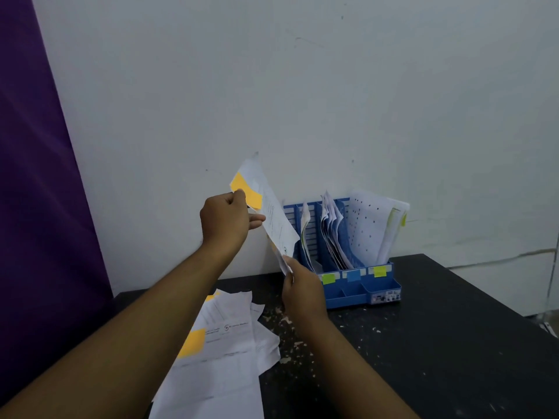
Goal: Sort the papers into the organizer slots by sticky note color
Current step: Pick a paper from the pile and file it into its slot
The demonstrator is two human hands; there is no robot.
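Now, over the black table (453, 328) that fills the lower right of the frame, you hold one sheet up in front of the wall. To do this step well, read its note first and match it to a slot label, not to the nearest gap. The loose pile of papers (230, 352) at lower centre lies flat on the table, with an orange note on its top sheet.

The blue organizer (384, 290) at centre right stands against the wall. Its left slot holds a thin sheaf, the middle a fuller curling bunch, and the right a leaning stack.

The held paper (275, 216) hangs tilted, just left of the organizer. Your left hand (225, 219) pinches its upper edge beside the orange sticky note (245, 190). Your right hand (302, 290) grips the lower corner, fingers curled on it.

The front shows a green label (328, 278), a blue label (353, 276) and a yellow-green label (380, 271). I see no orange one, so look for a slot hidden behind the sheet, then lower it edge first.
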